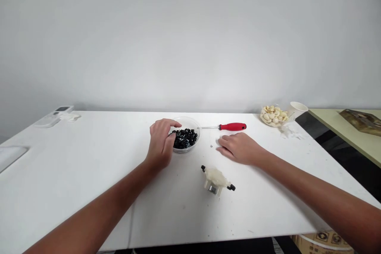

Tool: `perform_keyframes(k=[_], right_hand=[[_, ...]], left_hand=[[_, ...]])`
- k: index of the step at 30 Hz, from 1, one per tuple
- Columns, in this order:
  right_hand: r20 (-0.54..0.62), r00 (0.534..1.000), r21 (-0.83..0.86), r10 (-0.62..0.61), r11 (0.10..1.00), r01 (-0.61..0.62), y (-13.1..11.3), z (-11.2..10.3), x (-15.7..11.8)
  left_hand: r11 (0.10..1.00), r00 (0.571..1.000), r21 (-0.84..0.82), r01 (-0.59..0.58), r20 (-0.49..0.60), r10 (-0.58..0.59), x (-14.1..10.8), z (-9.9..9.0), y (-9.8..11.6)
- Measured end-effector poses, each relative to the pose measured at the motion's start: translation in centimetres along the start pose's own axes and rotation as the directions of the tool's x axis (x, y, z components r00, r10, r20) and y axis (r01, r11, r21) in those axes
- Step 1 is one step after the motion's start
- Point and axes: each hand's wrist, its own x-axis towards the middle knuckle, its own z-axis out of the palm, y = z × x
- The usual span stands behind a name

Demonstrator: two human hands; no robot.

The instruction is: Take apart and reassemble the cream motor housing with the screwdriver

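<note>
A clear round plastic bowl (pixel 193 125) holds a heap of small black parts mixed with some metal bits (pixel 185 139). My left hand (pixel 160 143) curves over the bowl's left rim, its fingertips reaching the heap; I cannot tell whether they hold anything. My right hand (pixel 239 148) lies flat on the white table (pixel 98 190), fingers pointing left, holding nothing. A tiny metal screw (pixel 211 146) sits just beyond its fingertips. A red-handled screwdriver (pixel 232 127) lies behind that hand. Nearer me stands a cream plastic assembly with black ends and a metal base (pixel 216 179).
A dish of pale shell pieces (pixel 274 116) and a white paper cup (pixel 297 110) stand beyond the table's far right corner, near white scraps (pixel 291 131). A white remote (pixel 55 116) lies far left. A second, greenish table (pixel 342 131) lies right.
</note>
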Motion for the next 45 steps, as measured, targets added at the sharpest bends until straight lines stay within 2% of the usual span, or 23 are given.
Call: perform_keyframes(k=[3,7,9,12,15,18,21,25,27,30,32,35,38,40,42,43,45], right_hand=[[0.012,1.0,0.034,0.022,0.999,-0.022,-0.1,-0.2,0.4],[-0.048,0.993,0.133,0.109,0.986,-0.102,-1.1,-3.7,2.3],[-0.099,0.983,0.194,0.156,0.972,-0.134,-2.1,-5.8,3.6],[-0.162,0.964,0.334,0.21,0.931,-0.147,-3.9,-7.9,5.2],[-0.185,0.948,0.438,0.26,0.885,-0.157,-4.6,-8.1,5.4],[-0.155,0.946,0.495,0.286,0.851,-0.176,-4.3,-6.9,3.5],[-0.106,0.976,0.562,0.189,0.821,-0.098,-4.6,-5.2,0.0],[-0.071,0.991,0.575,0.113,0.817,-0.052,-6.7,-3.1,-4.4],[-0.061,0.993,0.544,0.101,0.838,-0.052,-7.8,-2.0,-5.4],[-0.071,0.992,0.533,0.1,0.845,-0.047,-8.5,-0.7,-5.5],[-0.088,0.992,0.542,0.093,0.84,-0.031,-8.4,-0.3,-5.1],[-0.103,0.986,0.594,0.129,0.803,-0.043,-7.6,-0.4,-4.9],[-0.088,0.955,0.738,0.282,0.662,-0.127,-5.9,-0.9,-5.9],[-0.069,0.907,0.856,0.416,0.492,-0.161,-4.3,-1.1,-7.1],[-0.063,0.84,0.933,0.539,0.332,-0.142,-2.5,-1.2,-8.5],[-0.073,0.814,0.95,0.576,0.289,-0.12,-1.7,-1.2,-9.1],[-0.108,0.771,0.96,0.627,0.267,-0.083,-0.2,-1.2,-10.4]], left_hand=[[1.0,0.997,0.029,0.007,0.08,-0.009,0.2,-0.3,0.0],[0.993,0.963,0.109,0.035,0.261,-0.062,1.2,-1.2,0.4],[0.993,0.92,0.114,0.03,0.385,-0.072,2.0,-1.9,0.6],[0.99,0.821,0.135,0.045,0.559,-0.113,3.5,-3.4,0.9],[0.986,0.723,0.159,0.058,0.674,-0.151,5.0,-4.7,1.0],[0.979,0.674,0.198,-0.04,0.729,-0.12,6.0,-5.2,0.9],[0.963,0.682,0.239,-0.124,0.725,-0.092,6.6,-5.0,0.1],[0.929,0.755,0.329,-0.168,0.649,-0.093,7.3,-4.6,-2.3],[0.944,0.783,0.312,-0.109,0.611,-0.112,7.7,-4.6,-3.5],[0.972,0.819,0.232,0.041,0.55,-0.166,8.2,-5.0,-4.4],[0.976,0.835,0.202,0.087,0.52,-0.181,8.3,-5.5,-4.2],[0.983,0.869,0.176,0.057,0.476,-0.135,7.9,-6.2,-2.4],[0.988,0.895,0.148,-0.049,0.446,-0.023,6.8,-6.1,0.7],[0.988,0.869,0.082,-0.133,0.49,0.076,5.7,-5.1,2.9],[0.972,0.81,0.021,-0.232,0.557,0.181,4.6,-3.3,4.7],[0.96,0.784,-0.005,-0.279,0.576,0.231,4.1,-2.3,5.4],[0.934,0.725,-0.03,-0.357,0.621,0.297,3.1,-0.1,6.1]])
